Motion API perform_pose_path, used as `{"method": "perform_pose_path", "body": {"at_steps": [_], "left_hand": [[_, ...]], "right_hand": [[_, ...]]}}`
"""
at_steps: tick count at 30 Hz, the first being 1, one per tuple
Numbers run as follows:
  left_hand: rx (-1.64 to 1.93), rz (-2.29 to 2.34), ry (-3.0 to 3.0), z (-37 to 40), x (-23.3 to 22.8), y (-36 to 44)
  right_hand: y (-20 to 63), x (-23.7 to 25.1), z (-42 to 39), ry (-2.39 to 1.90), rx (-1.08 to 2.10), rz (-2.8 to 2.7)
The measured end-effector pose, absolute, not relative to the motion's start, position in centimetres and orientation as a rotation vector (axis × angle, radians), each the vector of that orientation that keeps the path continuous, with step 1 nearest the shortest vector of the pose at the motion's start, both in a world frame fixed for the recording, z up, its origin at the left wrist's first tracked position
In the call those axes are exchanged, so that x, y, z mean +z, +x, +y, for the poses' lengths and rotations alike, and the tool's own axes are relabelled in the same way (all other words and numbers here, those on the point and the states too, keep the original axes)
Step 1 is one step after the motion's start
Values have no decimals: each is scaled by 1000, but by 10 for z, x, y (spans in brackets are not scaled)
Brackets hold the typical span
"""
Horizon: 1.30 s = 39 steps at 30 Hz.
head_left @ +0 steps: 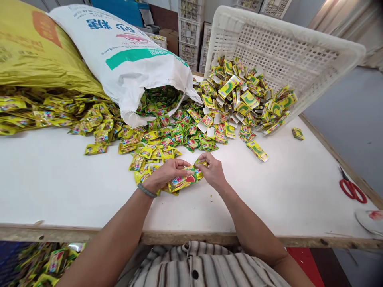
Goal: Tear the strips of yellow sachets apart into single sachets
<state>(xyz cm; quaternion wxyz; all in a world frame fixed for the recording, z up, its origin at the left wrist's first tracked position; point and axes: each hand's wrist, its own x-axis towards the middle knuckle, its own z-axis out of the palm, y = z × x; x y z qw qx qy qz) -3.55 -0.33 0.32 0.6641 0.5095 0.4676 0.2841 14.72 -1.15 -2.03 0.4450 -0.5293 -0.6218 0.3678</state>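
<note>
1. Presently, your left hand [166, 173] grips a box [182, 182], just below the frame's centre.
2. Your right hand [213, 172] has its fingers drawn narrow at that box's right end; whether they pinch it or a packet, I cannot tell.
3. Packets [179, 133] spread from the left edge to the centre, some inside the upper-left sack [143, 44].
4. Boxes [249, 99] fill the tilted basket's [299, 48] mouth, upper right.
5. Scissors [353, 192] lie lower right.

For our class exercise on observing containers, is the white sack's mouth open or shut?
Open: the white sack gapes at its near end, with green packets visible inside and more just outside.
</note>
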Motion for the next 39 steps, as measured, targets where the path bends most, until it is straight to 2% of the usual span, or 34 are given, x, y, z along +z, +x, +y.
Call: {"method": "perform_pose_path", "body": {"at_steps": [4,9,11,14,21,24,29,39], "left_hand": [[512,961,909,-6,2,-27],[515,919,822,-3,4,-32],[505,886,828,-2,5,-37],[489,863,852,-1,4,-43],[580,864,795,-1,-3,-36],[653,917,780,-2,-3,-28],[831,934,848,-1,-9,-21],[1009,1085,1199,-8,-9,-9]], "right_hand": [[147,-20,-14,-1275,910,-1503],[164,-5,-15,-1086,1315,-1527],[170,-1,-15,-1050,1373,-1591],[171,-5,-15,-1054,1297,-1656],[151,-18,-22,-1116,869,-1687],[152,-14,-22,-1111,900,-1613],[153,-9,-19,-1176,763,-1508],[145,-12,-20,-1166,985,-1496]]}}
